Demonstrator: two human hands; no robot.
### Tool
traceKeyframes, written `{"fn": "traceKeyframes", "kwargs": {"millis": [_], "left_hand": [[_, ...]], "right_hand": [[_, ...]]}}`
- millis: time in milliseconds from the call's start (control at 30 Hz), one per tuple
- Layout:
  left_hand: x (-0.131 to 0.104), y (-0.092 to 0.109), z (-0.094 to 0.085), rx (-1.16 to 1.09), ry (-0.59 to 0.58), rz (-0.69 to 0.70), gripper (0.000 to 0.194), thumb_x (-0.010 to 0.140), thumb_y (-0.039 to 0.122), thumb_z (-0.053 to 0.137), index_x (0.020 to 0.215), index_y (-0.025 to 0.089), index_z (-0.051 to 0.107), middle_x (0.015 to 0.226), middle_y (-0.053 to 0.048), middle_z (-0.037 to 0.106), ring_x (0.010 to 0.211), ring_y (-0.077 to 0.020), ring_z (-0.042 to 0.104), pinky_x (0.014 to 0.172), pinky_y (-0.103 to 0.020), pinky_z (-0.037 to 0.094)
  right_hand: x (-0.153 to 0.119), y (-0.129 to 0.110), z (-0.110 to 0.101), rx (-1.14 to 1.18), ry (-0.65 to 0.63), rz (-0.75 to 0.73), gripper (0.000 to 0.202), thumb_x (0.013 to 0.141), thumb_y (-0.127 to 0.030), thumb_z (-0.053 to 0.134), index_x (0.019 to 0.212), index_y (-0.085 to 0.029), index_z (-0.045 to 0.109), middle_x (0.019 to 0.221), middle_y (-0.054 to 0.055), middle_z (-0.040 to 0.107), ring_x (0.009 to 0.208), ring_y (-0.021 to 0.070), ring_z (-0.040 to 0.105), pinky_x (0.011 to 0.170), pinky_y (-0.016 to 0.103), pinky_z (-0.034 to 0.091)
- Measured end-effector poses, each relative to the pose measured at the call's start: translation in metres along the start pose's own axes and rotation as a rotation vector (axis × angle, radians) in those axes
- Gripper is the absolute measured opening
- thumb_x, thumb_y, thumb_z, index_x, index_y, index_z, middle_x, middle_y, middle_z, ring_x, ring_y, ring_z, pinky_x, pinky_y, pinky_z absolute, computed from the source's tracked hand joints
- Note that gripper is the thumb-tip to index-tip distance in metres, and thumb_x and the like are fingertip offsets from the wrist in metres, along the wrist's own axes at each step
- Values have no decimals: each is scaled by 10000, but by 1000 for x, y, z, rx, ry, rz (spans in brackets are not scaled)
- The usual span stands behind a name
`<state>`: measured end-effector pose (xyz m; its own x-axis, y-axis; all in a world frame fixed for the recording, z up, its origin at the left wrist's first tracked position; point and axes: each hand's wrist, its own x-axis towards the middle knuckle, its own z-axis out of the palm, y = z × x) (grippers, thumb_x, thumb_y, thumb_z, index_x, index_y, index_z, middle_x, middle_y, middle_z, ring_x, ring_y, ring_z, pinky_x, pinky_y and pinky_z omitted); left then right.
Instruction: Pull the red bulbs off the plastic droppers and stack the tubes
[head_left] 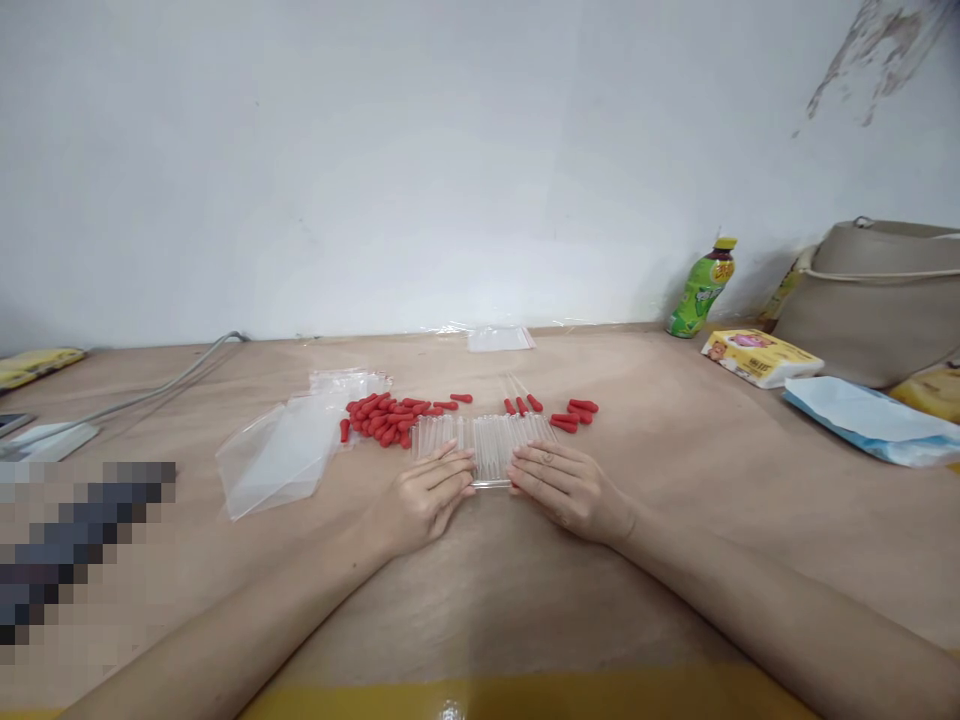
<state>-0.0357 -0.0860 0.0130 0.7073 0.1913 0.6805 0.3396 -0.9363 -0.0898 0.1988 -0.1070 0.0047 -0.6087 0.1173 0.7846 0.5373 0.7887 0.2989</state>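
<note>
A clear tray holds a row of thin clear tubes in front of me. My left hand lies over its near left part, fingers stretched out across the tubes. Over the near right part rests my right hand, its fingers also straight and side by side. Both thumbs are mostly hidden. Beyond the tray's left end is a pile of red rubber bulbs. Three droppers with red bulbs and thin clear stems lie just behind the tray. Several more red bulbs sit to their right.
Clear plastic bags lie left of the pile; a small bag is near the wall. At right are a green bottle, a tissue pack, a blue-white packet and a beige bag. A grey cable crosses the left.
</note>
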Motion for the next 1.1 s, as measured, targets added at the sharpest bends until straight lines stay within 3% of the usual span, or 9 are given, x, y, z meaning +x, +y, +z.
{"fn": "traceKeyframes", "kwargs": {"millis": [67,133,300,467,700,900,1100], "left_hand": [[-3,-3,0,-1,9,-21,172,834,96,497,984,136,570,968,-71,668,999,-176,603,964,-396,462],[-6,-9,-1,16,45,-95,170,840,103,491,980,147,575,963,-63,659,961,-166,609,926,-372,482],[-7,-29,1,149,151,-387,158,865,182,472,932,168,615,784,-35,541,718,-125,545,630,-250,498],[-7,-40,6,187,107,-423,295,869,124,399,1120,156,550,788,-31,443,706,-124,473,622,-243,470],[-5,-34,6,131,91,-404,270,857,111,410,1069,161,569,813,-38,485,742,-129,515,670,-248,479],[0,-22,3,3,23,-434,263,845,201,475,1095,177,552,979,-67,586,839,-155,583,751,-284,501],[1,-13,-2,-66,-51,-425,369,783,341,586,1110,173,550,1072,-100,581,973,-219,564,832,-370,487]], "right_hand": [[-3,9,-3,16,24,9,175,814,-108,540,951,-153,638,903,54,704,939,179,633,867,352,513],[-7,23,-9,11,74,128,173,811,-110,538,925,-181,648,886,47,704,919,183,635,840,366,508],[-20,71,-24,-83,249,799,147,800,-286,575,848,-207,689,776,44,666,704,164,599,647,319,499],[-42,99,-20,-30,207,1082,283,785,-351,543,921,-155,697,727,54,571,650,155,529,609,306,462],[-58,105,-3,97,123,1213,371,725,-320,537,1025,-121,629,789,65,569,590,132,518,581,295,460],[-56,99,0,157,135,1240,296,678,-412,614,835,-161,599,637,9,568,544,124,499,526,258,423],[-56,100,-3,68,54,1177,297,690,-465,606,759,-179,646,739,45,635,720,179,564,650,303,430]]}}
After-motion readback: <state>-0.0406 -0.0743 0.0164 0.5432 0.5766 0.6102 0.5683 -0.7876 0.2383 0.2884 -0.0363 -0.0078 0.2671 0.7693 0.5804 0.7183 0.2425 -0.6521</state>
